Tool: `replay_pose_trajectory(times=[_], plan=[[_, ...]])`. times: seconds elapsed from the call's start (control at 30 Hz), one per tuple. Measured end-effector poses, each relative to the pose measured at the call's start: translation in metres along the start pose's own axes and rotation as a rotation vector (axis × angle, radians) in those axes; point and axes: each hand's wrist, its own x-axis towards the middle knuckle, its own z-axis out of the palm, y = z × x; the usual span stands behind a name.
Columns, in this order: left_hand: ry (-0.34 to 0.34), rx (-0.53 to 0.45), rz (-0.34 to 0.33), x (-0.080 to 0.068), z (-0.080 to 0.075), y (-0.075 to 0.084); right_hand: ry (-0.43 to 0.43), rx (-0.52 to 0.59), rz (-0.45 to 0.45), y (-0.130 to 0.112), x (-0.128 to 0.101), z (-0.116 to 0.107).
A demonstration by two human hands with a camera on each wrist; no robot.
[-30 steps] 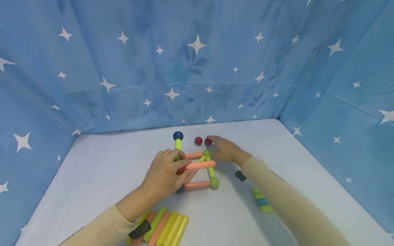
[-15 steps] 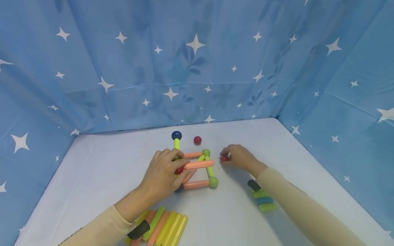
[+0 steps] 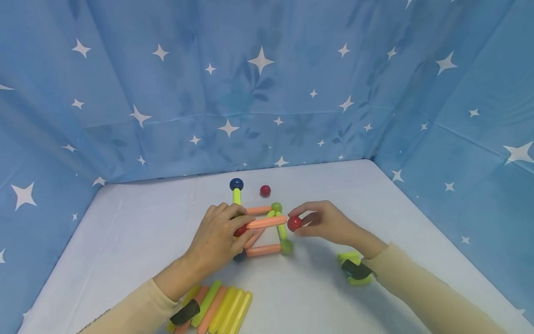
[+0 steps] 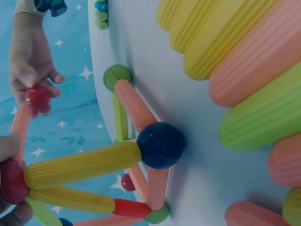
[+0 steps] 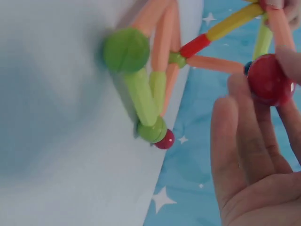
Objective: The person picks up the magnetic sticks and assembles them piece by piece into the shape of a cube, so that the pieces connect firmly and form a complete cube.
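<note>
My left hand grips a red ball at the top of a ball-and-stick structure. Yellow sticks run down from that ball, one of them towards a dark blue ball at the base. An orange stick sticks out sideways from it to the right. Below, orange and green sticks join green balls into a flat frame on the table. Beside the orange stick's free end, my right hand pinches a second red ball between thumb and fingers, raised above the table.
One loose red ball lies behind the structure, near the blue ball on a green stick. Several yellow, orange and green sticks lie in a row at front left. Short green sticks lie under my right forearm. Blue curtains surround the white table.
My right hand has picked up a red ball from the back of the table and brought it forward to the orange stick's end. My left hand keeps its hold, nearly still.
</note>
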Motion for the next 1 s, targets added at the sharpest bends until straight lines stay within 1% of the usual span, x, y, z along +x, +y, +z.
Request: replay_pose_trajectory(times=[0.1, 0.3, 0.47, 0.5, 0.53, 0.6, 0.63, 0.7, 0.73, 0.8, 0.87, 0.93, 1.0], plan=[[0.004, 0.005, 0.009, -0.001, 0.0, -0.002, 0.002, 0.092, -0.01, -0.006, 0.0, -0.002], [0.011, 0.01, 0.024, -0.001, 0.002, -0.004, 0.023, 0.175, 0.004, -0.011, -0.002, -0.003], [0.032, 0.014, 0.033, -0.003, 0.003, -0.004, 0.012, 0.285, 0.04, -0.005, -0.002, 0.001], [0.035, 0.013, 0.034, -0.003, 0.003, -0.004, 0.006, 0.288, 0.055, -0.002, -0.001, 0.003], [0.038, 0.013, 0.036, -0.003, 0.004, -0.004, 0.004, 0.268, 0.073, 0.001, -0.001, 0.005], [0.044, 0.013, 0.039, -0.003, 0.004, -0.004, -0.016, 0.174, 0.113, 0.006, 0.0, 0.012], [0.046, 0.015, 0.041, -0.003, 0.004, -0.004, -0.04, 0.1, 0.13, 0.007, 0.0, 0.016], [0.051, 0.019, 0.047, -0.004, 0.004, -0.004, -0.096, -0.089, 0.126, 0.007, -0.001, 0.026], [0.053, 0.021, 0.048, -0.004, 0.005, -0.004, -0.127, -0.184, 0.104, 0.005, -0.002, 0.033], [0.058, 0.025, 0.05, -0.004, 0.005, -0.004, -0.195, -0.348, 0.013, -0.001, -0.005, 0.048], [0.063, 0.026, 0.051, -0.004, 0.005, -0.004, -0.237, -0.502, -0.141, -0.01, -0.009, 0.065], [0.067, 0.023, 0.05, -0.004, 0.005, -0.004, -0.277, -0.619, -0.297, -0.017, -0.013, 0.083], [0.068, 0.02, 0.049, -0.003, 0.005, -0.005, -0.314, -0.718, -0.429, -0.024, -0.017, 0.098]])
